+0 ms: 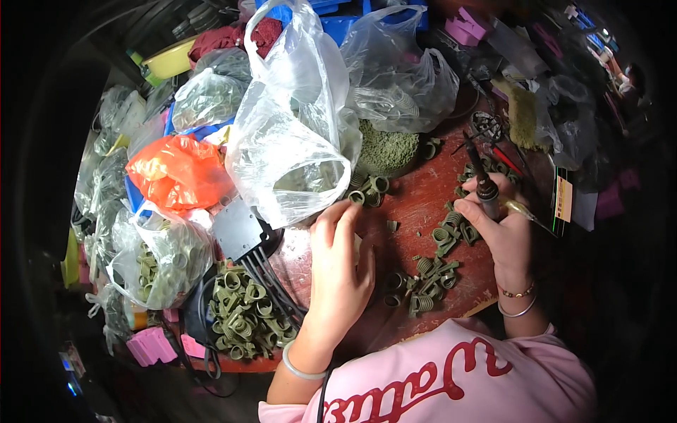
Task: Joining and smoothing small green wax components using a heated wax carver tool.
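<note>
My left hand (pixel 337 261) reaches over the red tabletop with its fingers stretched forward and the thumb apart. Its fingertips are beside a small green ring-shaped piece (pixel 357 198) at the plastic bag's edge; whether they touch cannot be told. On the right, my right hand (pixel 506 224) is closed round a soldering-iron-like tool (pixel 486 192) with a dark, narrow end pointing away from me. A thin brass-coloured tool (pixel 520 208) sticks out from the same hand. More green ring pieces lie under and beside this hand (pixel 451 229) and nearer to me (pixel 431 282).
A large clear plastic bag (pixel 293 141) stands beyond my left hand, next to a green granular mound (pixel 388 149). An orange bag (pixel 180 173), a grey box with cables (pixel 238 229) and a heap of green rings (pixel 247 310) lie left. A yellow sponge (pixel 522 120) sits far right.
</note>
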Action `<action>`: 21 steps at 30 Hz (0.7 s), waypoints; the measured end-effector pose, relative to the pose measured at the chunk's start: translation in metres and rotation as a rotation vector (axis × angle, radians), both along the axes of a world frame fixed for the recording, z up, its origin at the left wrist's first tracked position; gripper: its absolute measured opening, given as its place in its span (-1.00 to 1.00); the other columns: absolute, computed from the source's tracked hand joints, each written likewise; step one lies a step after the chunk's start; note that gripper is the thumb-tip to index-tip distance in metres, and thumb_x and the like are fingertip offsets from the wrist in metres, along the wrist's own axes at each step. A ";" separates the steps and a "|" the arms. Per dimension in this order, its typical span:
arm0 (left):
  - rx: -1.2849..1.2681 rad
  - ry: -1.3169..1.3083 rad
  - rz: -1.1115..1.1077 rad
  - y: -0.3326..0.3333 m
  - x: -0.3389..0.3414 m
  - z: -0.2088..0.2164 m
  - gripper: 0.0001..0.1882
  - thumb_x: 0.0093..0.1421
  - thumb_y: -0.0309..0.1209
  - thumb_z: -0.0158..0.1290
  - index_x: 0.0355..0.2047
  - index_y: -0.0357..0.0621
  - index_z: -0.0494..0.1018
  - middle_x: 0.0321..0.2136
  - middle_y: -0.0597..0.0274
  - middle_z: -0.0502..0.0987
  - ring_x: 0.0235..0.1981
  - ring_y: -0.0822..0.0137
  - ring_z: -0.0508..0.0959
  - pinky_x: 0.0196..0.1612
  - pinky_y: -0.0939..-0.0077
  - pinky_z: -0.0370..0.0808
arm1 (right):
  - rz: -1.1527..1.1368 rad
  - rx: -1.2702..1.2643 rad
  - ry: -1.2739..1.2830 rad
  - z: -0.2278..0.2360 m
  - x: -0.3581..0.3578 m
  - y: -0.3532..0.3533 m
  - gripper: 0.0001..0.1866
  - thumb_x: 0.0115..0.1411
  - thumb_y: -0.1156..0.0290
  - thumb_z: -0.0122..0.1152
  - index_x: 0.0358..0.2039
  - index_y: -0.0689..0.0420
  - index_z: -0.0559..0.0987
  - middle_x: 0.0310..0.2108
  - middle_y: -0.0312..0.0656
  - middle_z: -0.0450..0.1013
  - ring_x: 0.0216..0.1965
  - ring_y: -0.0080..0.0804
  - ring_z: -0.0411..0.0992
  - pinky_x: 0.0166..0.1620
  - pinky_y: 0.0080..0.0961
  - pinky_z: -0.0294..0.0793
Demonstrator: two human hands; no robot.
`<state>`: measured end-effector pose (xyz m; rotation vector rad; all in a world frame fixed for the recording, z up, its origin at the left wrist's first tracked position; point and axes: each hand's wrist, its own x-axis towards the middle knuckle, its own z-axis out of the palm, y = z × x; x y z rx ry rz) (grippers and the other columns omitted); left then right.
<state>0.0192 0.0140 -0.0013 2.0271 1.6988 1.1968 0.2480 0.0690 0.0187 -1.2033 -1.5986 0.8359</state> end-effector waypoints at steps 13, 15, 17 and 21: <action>-0.080 0.284 -0.030 0.008 0.004 0.002 -0.59 0.03 -0.71 0.00 -0.05 -0.32 0.36 -0.06 -0.06 0.37 -0.04 -0.07 0.37 0.05 0.18 0.36 | 0.117 -0.136 0.155 0.007 -0.007 -0.010 -0.83 0.12 0.65 0.25 -0.25 0.25 0.50 -0.43 -0.27 0.52 -0.39 -0.63 0.52 -0.32 -0.71 0.49; -0.054 0.291 -0.032 0.010 0.006 -0.004 -0.60 0.04 -0.68 0.03 -0.05 -0.29 0.37 -0.10 -0.01 0.40 -0.11 -0.03 0.42 -0.03 0.23 0.40 | 0.126 -0.146 0.168 0.008 -0.008 -0.012 -0.82 0.12 0.64 0.25 -0.25 0.25 0.50 -0.43 -0.27 0.52 -0.39 -0.63 0.52 -0.32 -0.71 0.49; -0.082 0.294 -0.058 0.008 0.007 0.003 -0.61 0.04 -0.67 0.04 -0.06 -0.28 0.38 -0.13 -0.02 0.40 -0.13 -0.03 0.42 -0.05 0.22 0.41 | 0.142 -0.129 0.192 0.004 -0.008 -0.013 -0.82 0.12 0.64 0.24 -0.25 0.25 0.50 -0.42 -0.27 0.53 -0.39 -0.63 0.52 -0.32 -0.70 0.50; -0.161 0.335 -0.054 0.004 0.009 0.006 -0.66 0.04 -0.63 0.09 -0.12 -0.29 0.40 -0.20 -0.04 0.40 -0.18 -0.02 0.42 -0.11 0.19 0.42 | 0.162 -0.137 0.160 0.007 -0.007 -0.015 -0.82 0.12 0.66 0.24 -0.25 0.25 0.50 -0.42 -0.25 0.53 -0.38 -0.61 0.53 -0.32 -0.70 0.51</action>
